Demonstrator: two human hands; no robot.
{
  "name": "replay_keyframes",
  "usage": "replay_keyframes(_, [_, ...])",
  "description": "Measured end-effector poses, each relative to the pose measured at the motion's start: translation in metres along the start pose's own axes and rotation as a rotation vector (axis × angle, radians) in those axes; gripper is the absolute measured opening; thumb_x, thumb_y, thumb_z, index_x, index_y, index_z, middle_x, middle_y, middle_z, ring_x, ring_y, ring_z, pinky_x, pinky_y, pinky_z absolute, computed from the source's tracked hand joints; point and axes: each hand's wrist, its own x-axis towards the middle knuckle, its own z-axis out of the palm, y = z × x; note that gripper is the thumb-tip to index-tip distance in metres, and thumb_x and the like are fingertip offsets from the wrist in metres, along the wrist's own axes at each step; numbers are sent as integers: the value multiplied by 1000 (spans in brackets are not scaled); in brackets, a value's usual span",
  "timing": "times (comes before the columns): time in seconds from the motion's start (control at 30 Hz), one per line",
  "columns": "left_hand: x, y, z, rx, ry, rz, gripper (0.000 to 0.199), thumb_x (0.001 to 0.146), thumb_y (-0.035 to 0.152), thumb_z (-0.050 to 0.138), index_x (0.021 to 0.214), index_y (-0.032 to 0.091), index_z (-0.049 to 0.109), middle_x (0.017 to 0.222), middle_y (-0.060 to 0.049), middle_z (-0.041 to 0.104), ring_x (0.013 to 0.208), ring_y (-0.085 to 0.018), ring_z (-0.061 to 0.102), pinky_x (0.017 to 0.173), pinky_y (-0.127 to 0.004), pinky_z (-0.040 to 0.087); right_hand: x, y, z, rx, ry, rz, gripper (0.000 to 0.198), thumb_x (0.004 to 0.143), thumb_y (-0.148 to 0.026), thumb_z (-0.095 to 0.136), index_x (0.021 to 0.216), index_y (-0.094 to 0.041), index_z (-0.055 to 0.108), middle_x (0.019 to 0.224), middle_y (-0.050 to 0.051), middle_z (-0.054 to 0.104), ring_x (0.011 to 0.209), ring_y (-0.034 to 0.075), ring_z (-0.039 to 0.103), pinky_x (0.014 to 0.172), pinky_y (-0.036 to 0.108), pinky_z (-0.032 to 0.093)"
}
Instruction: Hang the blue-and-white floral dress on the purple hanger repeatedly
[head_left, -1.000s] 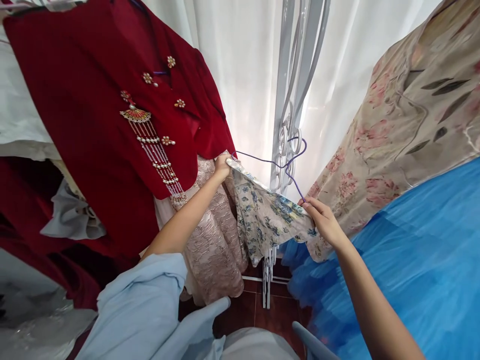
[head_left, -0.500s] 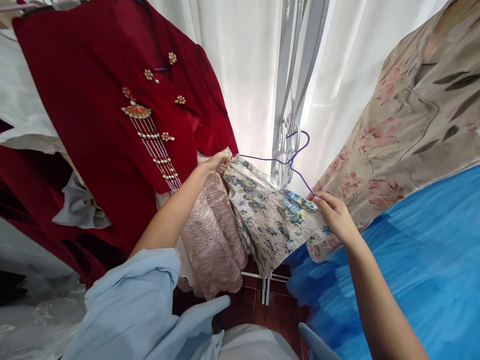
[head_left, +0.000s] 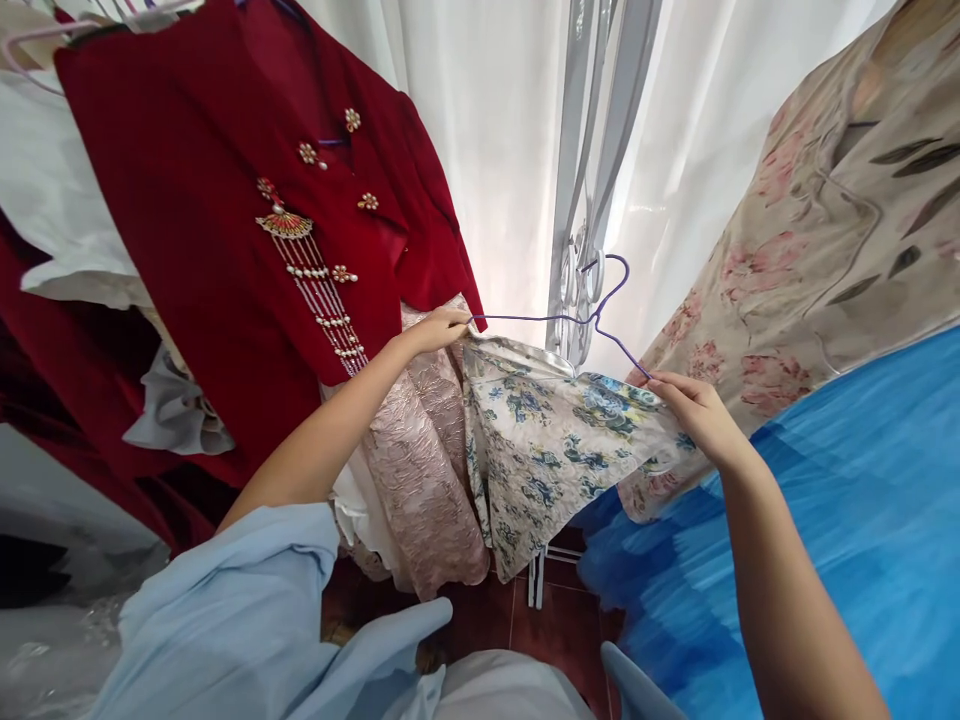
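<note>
My left hand [head_left: 446, 328] is closed on one upper corner of the blue-flowered garment [head_left: 559, 450], right where an end of the purple hanger [head_left: 598, 318] meets the cloth. My right hand [head_left: 697, 415] pinches the opposite corner, thumb and fingers together around the fabric and the hanger's other end. Between my two hands the garment hangs in front of me, its top edge slanting down toward the right and its lower part narrowing to a point above the red-brown floor [head_left: 487, 625]. The hanger's hook rises beside the pale rings of the white metal stand [head_left: 619, 130]; I cannot tell whether it is looped through one of them. Behind the stand falls a white curtain [head_left: 487, 130]. To my left hangs a dark red jacket [head_left: 217, 240] with flower-shaped pins and a beaded, fan-topped ornament [head_left: 285, 225], and below its hem comes a shiny pink skirt [head_left: 420, 490], close under my left wrist. On my right are a beige dress [head_left: 787, 270] with pink blossoms and dark leaves and, below it, a spread of bright blue fabric [head_left: 840, 530], partly behind my bare forearm. My left sleeve [head_left: 247, 590] is light blue, pushed up near the elbow.
</note>
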Motion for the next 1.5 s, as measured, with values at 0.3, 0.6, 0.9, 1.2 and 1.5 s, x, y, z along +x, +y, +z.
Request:
replay_keyframes(0.3, [7, -11, 6, -461, 95, -5, 31, 76, 39, 64, 93, 14, 72, 92, -5, 70, 85, -19, 62, 77, -27, 47, 0, 5, 3, 20, 17, 48, 36, 87, -51, 61, 95, -21, 79, 104, 6, 77, 103, 30, 68, 92, 36, 51])
replay_keyframes(0.6, [20, 41, 53, -568, 0, -49, 25, 81, 28, 60, 104, 17, 63, 91, -5, 65, 75, -16, 60, 63, -24, 47, -12, -2, 4, -76, -135, 52, 43, 89, -58, 57, 95, -21, 79, 102, 7, 77, 101, 31, 67, 90, 36, 52])
replay_keyframes(0.9, [-43, 105, 73, -157, -189, 67, 29, 91, 28, 50, 114, 19, 64, 96, -5, 70, 88, -21, 65, 80, -30, 49, -39, -1, -9, -175, 79, 79, 49, 91, -65, 54, 93, -19, 69, 68, 1, 63, 58, 17, 52, 51, 27, 36])
replay_keyframes(1.2, [-64, 122, 96, -206, 11, 177, 31, 93, 26, 49, 107, 19, 75, 100, -5, 77, 94, -23, 71, 82, -32, 51, 27, -28, 27, -494, 15, -141, 41, 101, -45, 37, 109, -19, 68, 94, 13, 73, 87, 30, 66, 75, 36, 45])
replay_keyframes(1.5, [-65, 117, 95, 20, 252, 125, 14, 92, 30, 62, 98, 24, 74, 101, -3, 77, 98, -24, 69, 86, -34, 50, 12, -67, 10, -150, -202, -83, 74, 94, -65, 52, 156, -26, 37, 82, 2, 67, 74, 21, 62, 71, 31, 49])
